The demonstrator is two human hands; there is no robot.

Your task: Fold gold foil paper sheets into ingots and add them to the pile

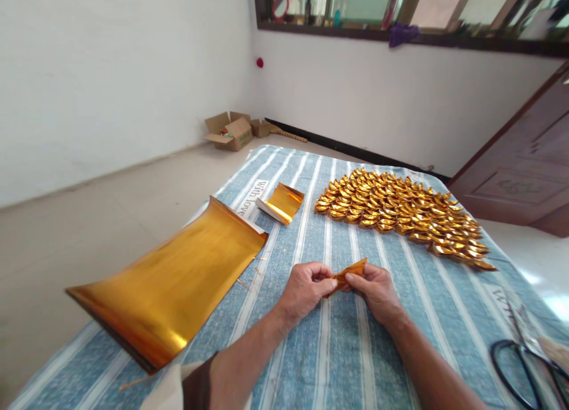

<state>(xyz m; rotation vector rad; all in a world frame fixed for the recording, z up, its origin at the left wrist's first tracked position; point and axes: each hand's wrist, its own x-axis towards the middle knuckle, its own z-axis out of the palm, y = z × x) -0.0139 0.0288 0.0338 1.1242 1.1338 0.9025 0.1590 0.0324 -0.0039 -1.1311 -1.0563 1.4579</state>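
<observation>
**Operator:** Grip status first: both hands are pinched closed on one small piece of gold foil paper (351, 272). Left hand (304, 291) holds its near-left end between thumb and fingertips; right hand (377, 288) holds the other end, thumb on top. The piece is part-folded, one pointed corner standing up and away from the body, and it is held just above the striped cloth (338, 351) on the tabletop, not resting on it.

**Supervisor:** What does the fold call for, in your judgement?

**Operator:** Keep the two pinch points close together, so the thin foil stays taut between them and does not buckle. Align edges before pressing. Run the crease with a thumb pad in one stroke; foil likely keeps every mark, so a second attempt would show.

**Supervisor:** Reference shape?

**Operator:** The finished gold pieces (400, 211) lie in overlapping rows far right on the cloth, well apart from the hands. Match their boat-like form.

**Supervisor:** Stock and hazards?

**Operator:** A large curled gold sheet (173, 282) lies to the left, a small stack of cut sheets (281, 202) beyond it. Scissors (527, 368) sit at the near-right edge, clear of both forearms; keep elbows off them.
</observation>
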